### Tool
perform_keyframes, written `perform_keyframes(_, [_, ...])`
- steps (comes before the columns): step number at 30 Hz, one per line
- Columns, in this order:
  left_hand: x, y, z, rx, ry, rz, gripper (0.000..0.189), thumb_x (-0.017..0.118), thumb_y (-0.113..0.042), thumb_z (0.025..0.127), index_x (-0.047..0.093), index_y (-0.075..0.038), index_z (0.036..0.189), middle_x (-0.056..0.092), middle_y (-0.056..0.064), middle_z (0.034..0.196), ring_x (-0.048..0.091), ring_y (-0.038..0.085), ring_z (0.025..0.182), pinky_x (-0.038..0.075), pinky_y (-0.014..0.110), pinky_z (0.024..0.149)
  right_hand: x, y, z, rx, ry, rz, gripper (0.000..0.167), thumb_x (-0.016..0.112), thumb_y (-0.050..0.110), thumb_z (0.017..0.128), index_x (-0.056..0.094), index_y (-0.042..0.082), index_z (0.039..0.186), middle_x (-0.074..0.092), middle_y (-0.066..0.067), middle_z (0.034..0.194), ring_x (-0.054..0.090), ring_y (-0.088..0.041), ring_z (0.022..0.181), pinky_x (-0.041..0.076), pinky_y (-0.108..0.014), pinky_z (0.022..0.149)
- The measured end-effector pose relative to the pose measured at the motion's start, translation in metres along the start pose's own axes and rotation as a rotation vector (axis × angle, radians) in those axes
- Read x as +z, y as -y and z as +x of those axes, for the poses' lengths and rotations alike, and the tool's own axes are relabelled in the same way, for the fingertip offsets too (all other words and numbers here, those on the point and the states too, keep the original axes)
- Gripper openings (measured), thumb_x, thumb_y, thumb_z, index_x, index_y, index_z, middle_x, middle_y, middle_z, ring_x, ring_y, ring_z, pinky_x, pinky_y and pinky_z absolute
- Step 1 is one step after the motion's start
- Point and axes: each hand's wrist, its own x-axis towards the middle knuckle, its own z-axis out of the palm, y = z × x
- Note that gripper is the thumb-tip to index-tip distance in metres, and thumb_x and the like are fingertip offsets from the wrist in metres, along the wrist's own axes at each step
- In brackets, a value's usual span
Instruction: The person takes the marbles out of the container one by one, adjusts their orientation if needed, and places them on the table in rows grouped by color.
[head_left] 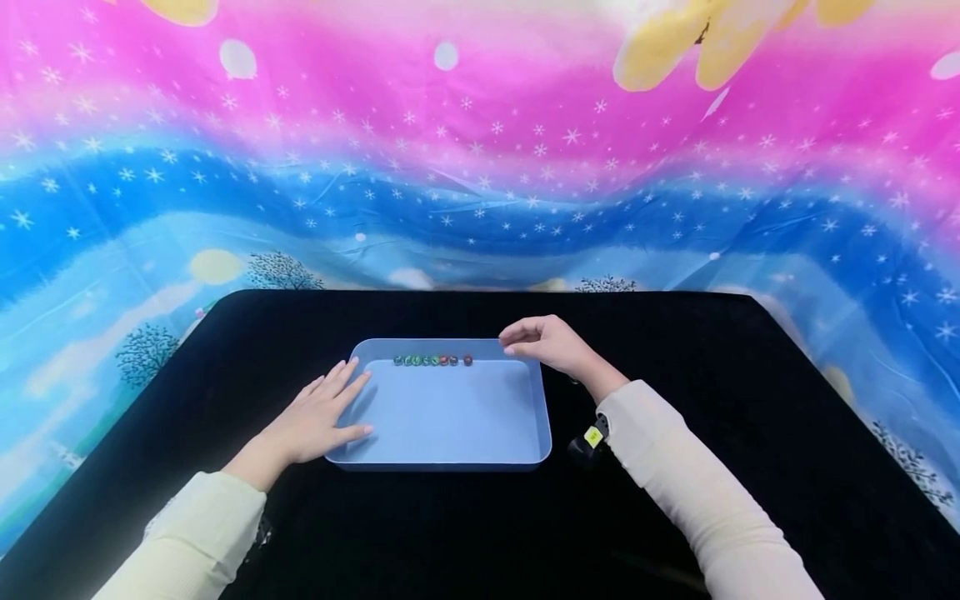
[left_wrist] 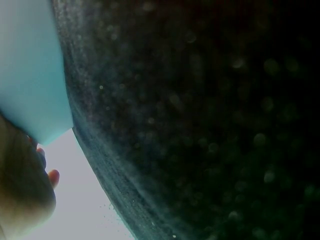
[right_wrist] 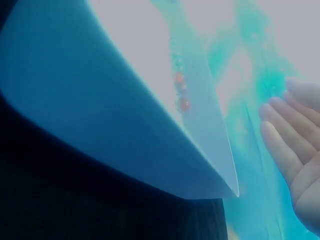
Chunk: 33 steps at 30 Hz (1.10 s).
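Head view: marbles (head_left: 435, 361) lined along the far wall of the tray (head_left: 450, 417); left grip (head_left: 318, 417) released, fingers spread over its left rim. Only right-wrist view bares right grip's (right_wrist: 300, 150) palm: released, fingers extended.

tray (head_left: 457, 417) open from above at front, marbles (head_left: 427, 361) lining its back, left grip (head_left: 318, 419) crowding its left side

head: from above, forward-down | wrists: close, low beside tray (head_left: 450, 417) | head+right wrist share: marbles (head_left: 435, 361)
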Motion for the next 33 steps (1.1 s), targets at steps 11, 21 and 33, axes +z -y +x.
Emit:
perform_keyframes(11, [0.001, 0.001, 0.0, -0.005, 0.004, -0.002, 0.078, 0.045, -0.058, 0.079, 0.023, -0.012, 0.138, 0.009, 0.013, 0.143, 0.005, 0.03, 0.129, 0.011, 0.05, 0.099, 0.004, 0.005, 0.013, 0.031, 0.022, -0.022, 0.028, 0.064, 0.018, 0.079, 0.063, 0.005, 0.104, 0.062, -0.007, 0.101, 0.057, -0.016, 0.092, 0.045, -0.033, 0.079])
perform_keyframes(21, [-0.002, -0.001, -0.001, -0.006, 0.011, -0.01, 0.078, 0.047, -0.056, 0.079, 0.023, -0.01, 0.137, 0.009, 0.014, 0.143, 0.005, 0.03, 0.129, 0.01, 0.051, 0.099, 0.01, 0.01, 0.024, 0.007, 0.065, -0.041, 0.028, 0.06, 0.015, 0.081, 0.061, 0.004, 0.107, 0.06, -0.012, 0.104, 0.058, -0.015, 0.091, 0.045, -0.031, 0.079])
perform_keyframes(33, [-0.001, 0.0, 0.0, -0.002, 0.007, 0.002, 0.078, 0.047, -0.056, 0.079, 0.023, -0.01, 0.137, 0.01, 0.014, 0.143, 0.005, 0.03, 0.129, 0.01, 0.05, 0.099, 0.02, 0.008, 0.038, 0.001, 0.09, -0.093, 0.027, 0.06, 0.01, 0.081, 0.061, 0.006, 0.107, 0.059, -0.013, 0.107, 0.056, -0.014, 0.095, 0.045, -0.029, 0.08])
